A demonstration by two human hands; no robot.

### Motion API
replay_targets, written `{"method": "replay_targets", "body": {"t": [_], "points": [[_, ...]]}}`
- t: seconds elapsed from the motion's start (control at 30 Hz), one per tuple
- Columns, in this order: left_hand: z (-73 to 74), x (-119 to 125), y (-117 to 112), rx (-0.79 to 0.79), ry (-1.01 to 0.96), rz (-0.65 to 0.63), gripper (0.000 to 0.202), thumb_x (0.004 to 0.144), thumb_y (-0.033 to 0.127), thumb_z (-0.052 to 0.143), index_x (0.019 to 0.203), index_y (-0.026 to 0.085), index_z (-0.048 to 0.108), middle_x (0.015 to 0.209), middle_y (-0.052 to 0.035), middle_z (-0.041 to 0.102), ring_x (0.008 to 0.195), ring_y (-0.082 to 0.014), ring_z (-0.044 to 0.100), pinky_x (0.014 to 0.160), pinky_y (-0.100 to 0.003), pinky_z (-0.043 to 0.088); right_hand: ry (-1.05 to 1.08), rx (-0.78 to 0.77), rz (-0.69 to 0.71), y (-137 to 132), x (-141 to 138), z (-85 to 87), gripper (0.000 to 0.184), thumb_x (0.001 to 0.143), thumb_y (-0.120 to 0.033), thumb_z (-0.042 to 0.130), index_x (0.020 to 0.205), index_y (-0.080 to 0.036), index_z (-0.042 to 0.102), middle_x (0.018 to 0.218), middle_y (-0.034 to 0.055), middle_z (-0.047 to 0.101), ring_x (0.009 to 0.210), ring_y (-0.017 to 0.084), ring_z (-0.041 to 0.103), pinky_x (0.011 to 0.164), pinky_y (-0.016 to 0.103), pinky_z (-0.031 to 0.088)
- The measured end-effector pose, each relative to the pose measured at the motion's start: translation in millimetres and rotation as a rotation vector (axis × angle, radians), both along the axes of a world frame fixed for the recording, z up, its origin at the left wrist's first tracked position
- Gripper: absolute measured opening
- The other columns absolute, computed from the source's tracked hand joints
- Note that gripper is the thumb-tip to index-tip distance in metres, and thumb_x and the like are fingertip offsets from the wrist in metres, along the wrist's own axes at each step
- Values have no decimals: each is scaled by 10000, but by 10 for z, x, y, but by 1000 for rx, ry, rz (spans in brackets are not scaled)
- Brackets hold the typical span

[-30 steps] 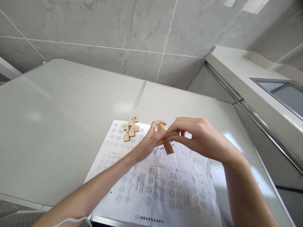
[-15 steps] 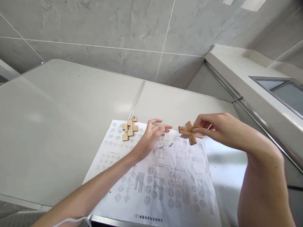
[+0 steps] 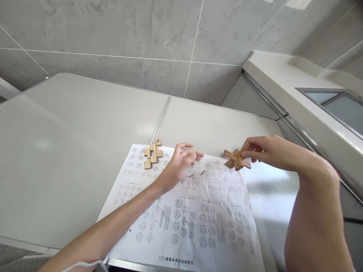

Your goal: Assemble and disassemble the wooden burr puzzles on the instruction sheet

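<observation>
My right hand (image 3: 255,148) pinches a star-shaped wooden interlocking puzzle (image 3: 237,160) between thumb and fingers. Its bars carry small dark marks, and it is over the right upper edge of the printed sheet (image 3: 187,211); whether it rests on the table I cannot tell. My left hand (image 3: 183,162) lies on the sheet's upper middle, fingers stretched out with nothing in them. Left of it, on the upper left corner of the sheet, is a second piece of wooden puzzle (image 3: 153,154) made of joined blocks, one block marked "3".
The sheet, covered in small diagrams, lies on a white table (image 3: 70,151) with a seam down it. A grey tiled wall (image 3: 113,34) stands behind. To the right is a white ledge (image 3: 283,75) with a framed pane. A white cable (image 3: 82,265) crosses near my left forearm.
My right hand has moved a little to the right with the star-shaped puzzle, which is now turned and tilted differently. My left hand stays almost where it was.
</observation>
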State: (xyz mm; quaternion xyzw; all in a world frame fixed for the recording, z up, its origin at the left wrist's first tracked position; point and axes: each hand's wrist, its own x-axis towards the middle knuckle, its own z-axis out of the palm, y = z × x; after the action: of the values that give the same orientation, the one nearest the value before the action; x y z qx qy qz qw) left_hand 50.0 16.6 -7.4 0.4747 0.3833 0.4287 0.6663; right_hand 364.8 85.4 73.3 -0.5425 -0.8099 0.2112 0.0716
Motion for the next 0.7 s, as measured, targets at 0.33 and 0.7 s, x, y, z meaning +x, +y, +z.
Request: {"method": "replay_targets", "body": {"t": [0.33,0.7], "points": [[41,-12,1,2,81,-33,339,1107,496,493,1320,235,452,1373,-145,685,1247,-282,627,1111,-501,417,-256,-296,-199,103,-24,21,279,972,-496,580,949,-289,767,1003,67,831,944,344,774,789,477,592],[-61,-1,14,35,76,-29,422,1080,551,559,1342,254,411,1318,-131,706,1226,-274,642,1075,-495,452,-245,-232,-162,78,-26,42,387,1000,-587,545,1091,-294,780,1161,77,824,993,344,773,805,470,587]]}}
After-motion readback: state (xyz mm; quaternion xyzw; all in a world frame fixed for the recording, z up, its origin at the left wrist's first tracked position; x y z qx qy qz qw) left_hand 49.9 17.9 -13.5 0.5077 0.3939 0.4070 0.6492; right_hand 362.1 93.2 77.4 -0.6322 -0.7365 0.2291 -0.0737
